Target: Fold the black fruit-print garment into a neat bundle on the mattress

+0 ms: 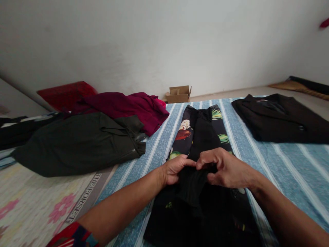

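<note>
Left hand (174, 169): mid-frame, pinching the black cloth (190, 188).
Printed garment (184, 135): centre to bottom of the frame, under both hands, long axis running upward.
Right hand (226, 168): right of centre, curled, gripping the same cloth; neither hand looks nearer.

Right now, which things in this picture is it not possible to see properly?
All in the head view:
Grip on the black cloth: hidden by the left hand and right hand.
Cardboard box: inside bottom hidden by its front wall.
Red thing, upper right: cut off by the right edge.
Dark garment, right: cut off there too.
</note>
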The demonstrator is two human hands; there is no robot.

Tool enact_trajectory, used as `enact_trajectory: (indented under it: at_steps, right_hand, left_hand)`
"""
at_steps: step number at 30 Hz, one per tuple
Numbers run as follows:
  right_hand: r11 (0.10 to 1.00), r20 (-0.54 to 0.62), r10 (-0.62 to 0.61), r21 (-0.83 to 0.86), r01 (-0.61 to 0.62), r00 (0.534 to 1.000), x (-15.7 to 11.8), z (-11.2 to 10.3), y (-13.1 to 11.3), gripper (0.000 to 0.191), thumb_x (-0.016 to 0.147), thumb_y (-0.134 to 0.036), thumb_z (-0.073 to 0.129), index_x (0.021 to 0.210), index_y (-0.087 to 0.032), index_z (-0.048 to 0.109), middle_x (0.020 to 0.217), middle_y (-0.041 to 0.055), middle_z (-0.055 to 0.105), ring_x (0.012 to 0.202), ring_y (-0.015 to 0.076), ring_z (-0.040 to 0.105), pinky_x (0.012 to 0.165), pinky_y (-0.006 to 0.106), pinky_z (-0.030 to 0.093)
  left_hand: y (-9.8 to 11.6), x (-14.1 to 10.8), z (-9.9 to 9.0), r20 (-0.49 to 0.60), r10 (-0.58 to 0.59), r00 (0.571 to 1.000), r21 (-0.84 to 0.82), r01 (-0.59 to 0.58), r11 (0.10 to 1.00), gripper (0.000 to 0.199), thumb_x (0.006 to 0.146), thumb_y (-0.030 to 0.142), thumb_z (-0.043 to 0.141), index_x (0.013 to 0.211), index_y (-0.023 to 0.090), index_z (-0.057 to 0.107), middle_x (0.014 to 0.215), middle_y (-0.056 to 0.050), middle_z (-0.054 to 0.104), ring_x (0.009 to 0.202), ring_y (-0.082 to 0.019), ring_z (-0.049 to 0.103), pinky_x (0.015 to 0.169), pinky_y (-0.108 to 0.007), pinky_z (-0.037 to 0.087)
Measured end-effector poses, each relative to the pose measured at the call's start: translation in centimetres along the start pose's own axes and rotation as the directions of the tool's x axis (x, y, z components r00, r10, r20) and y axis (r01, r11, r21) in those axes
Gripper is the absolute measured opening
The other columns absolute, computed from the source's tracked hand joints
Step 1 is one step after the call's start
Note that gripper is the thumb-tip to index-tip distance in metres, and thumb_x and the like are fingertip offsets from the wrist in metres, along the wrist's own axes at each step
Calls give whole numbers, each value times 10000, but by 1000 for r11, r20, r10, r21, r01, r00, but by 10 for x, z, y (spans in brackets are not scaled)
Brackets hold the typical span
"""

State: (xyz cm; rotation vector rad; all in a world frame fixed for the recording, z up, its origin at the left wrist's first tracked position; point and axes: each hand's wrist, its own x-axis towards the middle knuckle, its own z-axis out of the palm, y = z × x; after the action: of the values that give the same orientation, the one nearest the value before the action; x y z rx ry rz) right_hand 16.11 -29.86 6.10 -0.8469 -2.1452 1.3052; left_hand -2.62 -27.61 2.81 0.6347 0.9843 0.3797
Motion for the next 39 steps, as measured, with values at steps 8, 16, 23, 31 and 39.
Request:
enact_trajectory:
  at_steps: [8,16,23,31,39]
  right_hand:
    - [912,216,67,-409,27,974,1,1,-8,84,604,-115,619,662,-155,573,702,-32,548,626,94,456,565,215,298]
    - [921,243,65,-387,36,968,1,-1,-8,213,627,-278,726,787,-166,642,750,-24,607,617,95,500,542,207,318]
    - [843,-310,-22,-517,-149,951,14,-6,23,189,839,-247,527,968,-152,627,930,69,643,875,174,575,752,291,427]
    - [674,-345,91,-670,-313,934,24,4,95,654,867,-532,421,1361,-105,401,1440,193,329,1360,310,213,1075,492,217]
    - [659,-348,92,-681,-320,933,24,5,94,680,868,-574,381,1381,-128,388,1470,177,279,1377,305,156,1080,485,215]
  left_hand:
    - [4,-18,10,-149,132,980,172,-106,979,187,586,187,715,735,136,613,596,0,643,552,-152,614,563,-262,472]
    - [-7,-25,2,-311,210,927,170,-163,972,204,641,276,704,678,162,540,585,15,617,542,-141,601,518,-227,435]
    - [-6,-34,4,-172,110,979,57,-101,993,305,565,202,766,824,151,614,722,-23,683,639,-159,650,634,-253,486]
    - [-18,-37,5,-226,104,969,11,-104,994,337,596,243,753,895,132,643,807,-72,707,758,-223,669,744,-345,501]
    - [-19,-57,15,-40,171,984,142,-164,976,403,613,213,729,997,151,623,872,-66,694,808,-231,655,807,-368,475]
